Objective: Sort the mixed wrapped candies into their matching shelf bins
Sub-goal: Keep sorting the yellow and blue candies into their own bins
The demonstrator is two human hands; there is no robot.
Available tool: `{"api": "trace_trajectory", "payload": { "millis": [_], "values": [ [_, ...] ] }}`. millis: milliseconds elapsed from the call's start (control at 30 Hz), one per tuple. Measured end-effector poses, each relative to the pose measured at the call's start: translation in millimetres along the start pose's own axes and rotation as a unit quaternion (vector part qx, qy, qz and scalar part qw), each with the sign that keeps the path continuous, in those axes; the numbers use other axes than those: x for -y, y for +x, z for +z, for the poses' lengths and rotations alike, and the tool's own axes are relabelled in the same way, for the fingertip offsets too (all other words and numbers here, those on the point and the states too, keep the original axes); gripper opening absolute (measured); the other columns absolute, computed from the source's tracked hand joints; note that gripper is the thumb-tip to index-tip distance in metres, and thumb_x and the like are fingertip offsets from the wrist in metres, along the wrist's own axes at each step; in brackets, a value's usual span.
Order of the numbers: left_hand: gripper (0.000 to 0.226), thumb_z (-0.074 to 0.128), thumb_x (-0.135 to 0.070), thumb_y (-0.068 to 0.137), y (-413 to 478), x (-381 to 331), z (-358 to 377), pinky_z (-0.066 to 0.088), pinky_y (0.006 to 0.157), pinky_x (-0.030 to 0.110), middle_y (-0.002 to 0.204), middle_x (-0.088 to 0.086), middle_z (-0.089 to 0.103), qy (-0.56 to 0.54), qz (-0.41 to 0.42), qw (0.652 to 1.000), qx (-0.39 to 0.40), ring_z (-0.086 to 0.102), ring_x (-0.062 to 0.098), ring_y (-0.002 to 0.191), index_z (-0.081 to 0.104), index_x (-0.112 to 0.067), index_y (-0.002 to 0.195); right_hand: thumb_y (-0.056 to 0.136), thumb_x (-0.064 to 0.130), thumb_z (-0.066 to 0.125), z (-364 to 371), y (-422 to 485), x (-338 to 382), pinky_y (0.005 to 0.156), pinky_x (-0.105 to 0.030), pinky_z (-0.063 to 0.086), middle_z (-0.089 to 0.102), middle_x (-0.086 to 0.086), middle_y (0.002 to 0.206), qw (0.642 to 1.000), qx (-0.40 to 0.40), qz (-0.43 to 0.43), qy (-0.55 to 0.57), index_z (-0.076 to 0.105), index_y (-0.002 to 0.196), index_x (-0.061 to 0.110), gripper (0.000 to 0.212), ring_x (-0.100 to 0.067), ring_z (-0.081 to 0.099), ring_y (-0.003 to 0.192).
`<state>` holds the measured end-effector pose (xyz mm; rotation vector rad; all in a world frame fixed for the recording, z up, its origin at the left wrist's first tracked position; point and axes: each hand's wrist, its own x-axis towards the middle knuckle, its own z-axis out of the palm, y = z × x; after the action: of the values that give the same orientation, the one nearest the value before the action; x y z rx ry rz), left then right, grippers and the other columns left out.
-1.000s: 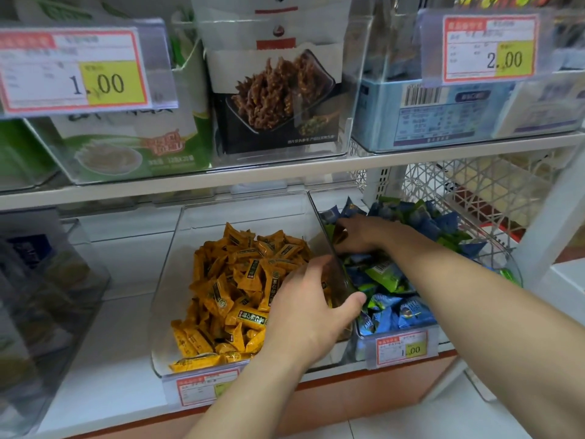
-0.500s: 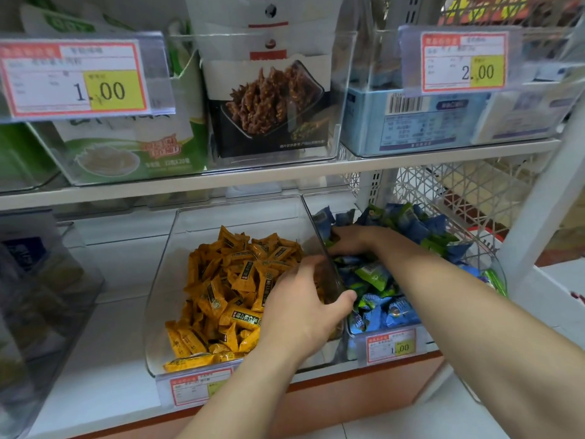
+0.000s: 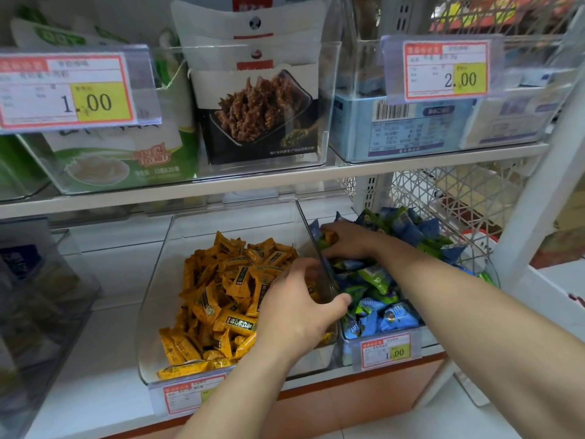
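A clear bin [image 3: 158, 280] on the lower shelf holds a heap of orange wrapped candies [image 3: 228, 299]. Beside it on the right, a second clear bin [image 3: 489, 274] holds blue and green wrapped candies [image 3: 389, 315]. My left hand [image 3: 297, 308] grips the wall between the two bins, fingers on the orange side and thumb on the blue side. My right hand [image 3: 351, 242] reaches into the back left of the blue and green bin. Its fingers are curled round an orange wrapped candy [image 3: 330, 238].
The upper shelf [image 3: 285, 182] carries clear bins with a green box [image 3: 126, 153], a black snack box [image 3: 262, 122] and a blue box [image 3: 411, 125]. Price tags [image 3: 391, 350] hang on bin fronts. A white upright post [image 3: 544, 172] stands right, another clear bin [image 3: 47, 296] left.
Both hands stay almost where they were while my head has shifted slightly. An orange wrapper now shows between my right hand's fingers.
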<state>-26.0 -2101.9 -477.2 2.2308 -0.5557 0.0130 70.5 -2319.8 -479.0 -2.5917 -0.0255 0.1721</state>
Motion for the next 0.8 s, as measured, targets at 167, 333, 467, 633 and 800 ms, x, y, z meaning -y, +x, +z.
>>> {"api": "trace_trajectory", "payload": {
  "millis": [167, 333, 467, 633, 800],
  "values": [
    [0.067, 0.063, -0.074, 0.061, -0.1, 0.9, -2.9, 0.05, 0.087, 0.025, 0.11, -0.028, 0.057, -0.011, -0.001, 1.0, 0.01, 0.055, 0.0, 0.106, 0.049, -0.043, 0.119, 0.075, 0.039, 0.084, -24.8, -19.2, 7.0, 0.057, -0.022, 0.04, 0.064, 0.009, 0.069, 0.995, -0.06, -0.014, 0.079, 0.061, 0.074, 0.026, 0.027, 0.001, 0.058, 0.059],
    [0.07, 0.064, -0.076, 0.061, 1.7, 1.4, -4.4, 0.051, 0.088, 0.026, 0.114, -0.026, 0.059, -0.005, -0.006, 1.0, 0.022, 0.057, 0.002, 0.109, 0.049, -0.043, 0.121, 0.076, 0.044, 0.083, -52.2, -53.6, 17.4, 0.068, -0.028, 0.053, 0.074, -0.004, 0.083, 0.975, -0.125, 0.004, 0.184, 0.069, 0.091, 0.01, 0.04, -0.015, 0.071, 0.076],
    [0.072, 0.066, -0.073, 0.067, 0.9, -6.1, -6.5, 0.047, 0.09, 0.027, 0.124, -0.015, 0.055, 0.04, 0.006, 0.999, -0.012, 0.052, 0.011, 0.117, 0.042, -0.041, 0.128, 0.076, 0.048, 0.082, -56.7, -86.6, 32.3, 0.059, -0.026, 0.056, 0.076, -0.004, 0.084, 0.939, -0.152, 0.053, 0.304, 0.072, 0.095, 0.013, 0.041, -0.018, 0.073, 0.077],
    [0.08, 0.063, -0.065, 0.078, 5.6, -35.0, -5.1, 0.046, 0.1, 0.038, 0.135, -0.004, 0.053, 0.079, 0.096, 0.987, -0.101, 0.045, 0.022, 0.126, 0.028, -0.038, 0.144, 0.073, 0.051, 0.082, -36.1, -121.0, 49.4, 0.046, -0.027, 0.049, 0.076, -0.012, 0.09, 0.862, -0.162, 0.116, 0.466, 0.07, 0.106, 0.013, 0.052, -0.025, 0.072, 0.07],
    [0.076, 0.058, -0.067, 0.084, 8.4, -46.6, 5.8, 0.051, 0.092, 0.044, 0.111, -0.009, 0.068, 0.021, 0.105, 0.994, -0.036, 0.062, 0.02, 0.106, 0.017, -0.052, 0.146, 0.074, 0.054, 0.079, -20.3, -140.3, 55.7, 0.04, -0.022, 0.04, 0.074, -0.01, 0.095, 0.787, -0.13, 0.126, 0.589, 0.071, 0.11, 0.013, 0.055, -0.022, 0.065, 0.069]
  ]
}}
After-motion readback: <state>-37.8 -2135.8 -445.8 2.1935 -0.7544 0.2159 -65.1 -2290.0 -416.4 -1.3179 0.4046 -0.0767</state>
